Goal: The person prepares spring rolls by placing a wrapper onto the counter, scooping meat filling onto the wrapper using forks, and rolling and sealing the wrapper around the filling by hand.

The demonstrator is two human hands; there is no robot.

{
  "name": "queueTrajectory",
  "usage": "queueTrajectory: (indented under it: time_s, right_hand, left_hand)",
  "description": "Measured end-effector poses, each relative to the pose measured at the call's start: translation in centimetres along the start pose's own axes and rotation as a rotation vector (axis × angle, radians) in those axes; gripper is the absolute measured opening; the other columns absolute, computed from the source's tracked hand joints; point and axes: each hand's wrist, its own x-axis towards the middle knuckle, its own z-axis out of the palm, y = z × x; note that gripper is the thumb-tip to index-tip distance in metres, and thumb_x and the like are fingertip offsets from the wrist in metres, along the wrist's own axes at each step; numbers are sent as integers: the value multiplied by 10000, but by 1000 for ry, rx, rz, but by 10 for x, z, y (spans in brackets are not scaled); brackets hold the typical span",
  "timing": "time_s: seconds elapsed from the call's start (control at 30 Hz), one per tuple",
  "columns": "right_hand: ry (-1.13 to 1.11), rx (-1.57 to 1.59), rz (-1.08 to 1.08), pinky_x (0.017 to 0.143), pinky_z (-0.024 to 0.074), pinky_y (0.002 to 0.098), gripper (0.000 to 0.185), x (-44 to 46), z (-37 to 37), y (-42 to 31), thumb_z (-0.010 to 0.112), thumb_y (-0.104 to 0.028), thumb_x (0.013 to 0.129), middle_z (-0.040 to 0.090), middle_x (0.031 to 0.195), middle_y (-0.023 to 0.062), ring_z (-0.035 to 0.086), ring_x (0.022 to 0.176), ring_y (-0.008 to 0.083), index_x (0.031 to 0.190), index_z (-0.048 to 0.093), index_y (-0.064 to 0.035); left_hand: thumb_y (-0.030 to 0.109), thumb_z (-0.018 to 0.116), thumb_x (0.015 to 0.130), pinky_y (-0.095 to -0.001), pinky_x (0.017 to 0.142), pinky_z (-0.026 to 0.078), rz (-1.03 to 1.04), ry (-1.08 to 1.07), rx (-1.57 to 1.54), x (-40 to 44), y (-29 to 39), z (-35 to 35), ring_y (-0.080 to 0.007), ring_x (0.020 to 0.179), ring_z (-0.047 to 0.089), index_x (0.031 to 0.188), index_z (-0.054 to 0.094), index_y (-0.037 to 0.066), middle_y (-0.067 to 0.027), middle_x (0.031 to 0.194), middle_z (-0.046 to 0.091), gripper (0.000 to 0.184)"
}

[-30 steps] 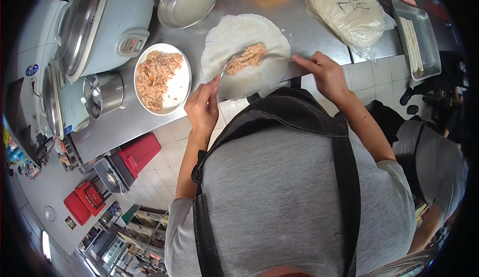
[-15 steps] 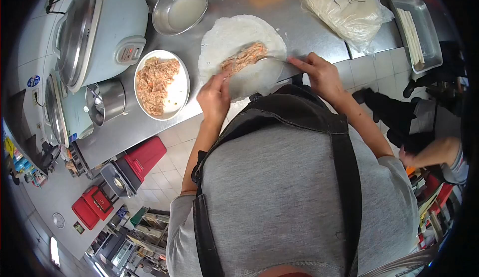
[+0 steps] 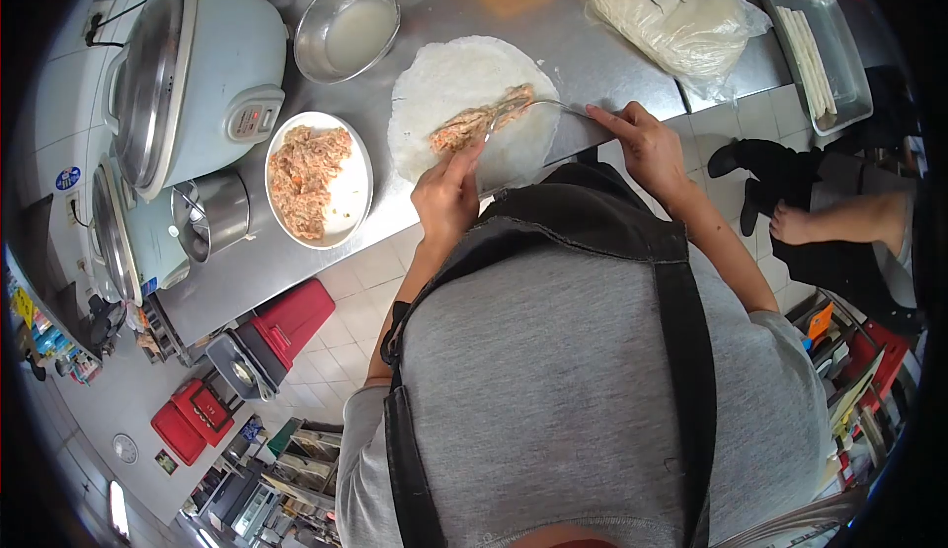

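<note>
A round white sheet of wrapper (image 3: 425,84) lies on the steel counter, with a strip of orange-brown minced filling (image 3: 459,133) across its middle. My right hand (image 3: 647,148) grips the handle of a metal spoon (image 3: 558,106), whose end rests on the right part of the filling. Closed at the near edge of the wrapper, my left hand (image 3: 446,197) holds a thin metal utensil (image 3: 491,125) by the filling; its exact kind is unclear. To the left stands a white bowl (image 3: 354,214) with more minced filling (image 3: 304,178).
Behind the bowl is a metal bowl of whitish liquid (image 3: 353,39). Rice cookers (image 3: 212,74) and a steel pot (image 3: 227,202) line the left. A bag of stacked wrappers (image 3: 671,15) and a metal tray of white rolls (image 3: 854,94) sit right. Another person's arm (image 3: 849,224) shows at right.
My left hand has moved right and slightly down, exposing the filling's left end. The spoon now lies on the filling's right part. At right, the other person has shifted.
</note>
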Motion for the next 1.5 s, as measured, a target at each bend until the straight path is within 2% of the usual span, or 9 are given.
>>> queueTrajectory:
  time_s: [0.3, 0.5, 0.63, 0.93, 0.97, 1.17, 1.27, 1.37, 1.5]
  right_hand:
    - [-9, 64, -32, 683, 554, 415, 562, -1, 5, -8, 608, 14, 848, 612, 918, 72, 671, 808, 295, 1306, 712, -296]
    - [-72, 122, -138, 670, 549, 419, 569, 0, 8, -8, 606, 13, 846, 592, 889, 75, 653, 770, 293, 1305, 712, -305]
    - [0, 86, -48, 677, 555, 418, 562, 7, 16, -7, 615, 1, 844, 588, 875, 74, 654, 759, 294, 1301, 716, -311]
    - [-14, 116, -106, 660, 559, 407, 529, 5, 4, 4, 620, -15, 846, 596, 868, 67, 660, 754, 283, 1279, 728, -298]
    - [-17, 97, -109, 657, 559, 405, 528, 7, 8, -2, 621, -14, 843, 597, 867, 66, 662, 753, 282, 1277, 729, -295]
    - [-36, 105, -124, 661, 562, 402, 527, 11, 11, -6, 621, -8, 842, 602, 876, 60, 665, 767, 279, 1276, 726, -288]
    - [-71, 102, -127, 669, 563, 403, 517, 10, 12, -8, 621, -10, 846, 605, 880, 57, 665, 777, 277, 1273, 727, -283]
    - [-76, 140, -156, 682, 564, 406, 512, 12, 11, -14, 621, -8, 846, 607, 883, 57, 666, 789, 274, 1267, 730, -279]
    - [-121, 161, -195, 702, 565, 410, 520, 11, 18, -23, 621, -2, 840, 617, 895, 61, 671, 808, 272, 1269, 729, -275]
  left_hand:
    - [26, 717, 884, -382, 657, 546, -2, -44, -38, 2, 3, 1, -311, 723, 696, 1131, 769, 163, -109, 901, 743, 287]
    - [55, 703, 904, -392, 663, 556, -140, -4, -40, 9, 1, -8, -326, 727, 700, 1146, 748, 168, -121, 972, 752, 271]
    - [75, 713, 897, -398, 668, 556, 70, 37, 16, 6, 4, 12, -323, 741, 703, 1125, 757, 175, -118, 998, 749, 253]
    - [23, 719, 883, -376, 604, 493, -97, -51, -21, 0, 4, -35, -280, 636, 625, 1143, 770, 165, -88, 761, 661, 300]
    - [24, 725, 883, -375, 588, 478, -29, -54, 5, -6, -2, -34, -270, 616, 605, 1156, 768, 170, -88, 743, 639, 312]
    - [24, 720, 892, -365, 585, 479, -139, -75, 5, -16, 1, -51, -276, 613, 607, 1168, 764, 167, -85, 744, 639, 314]
    - [18, 713, 901, -361, 577, 488, -17, -132, 140, -19, -4, -48, -270, 615, 627, 1170, 762, 154, -97, 793, 683, 305]
    - [10, 705, 904, -367, 579, 502, -63, -3, -115, -25, -20, -45, -283, 629, 647, 1175, 756, 138, -119, 860, 719, 303]
    - [7, 705, 891, -387, 607, 521, -143, 11, 74, -12, -21, -47, -320, 666, 663, 1206, 745, 142, -138, 904, 728, 345]
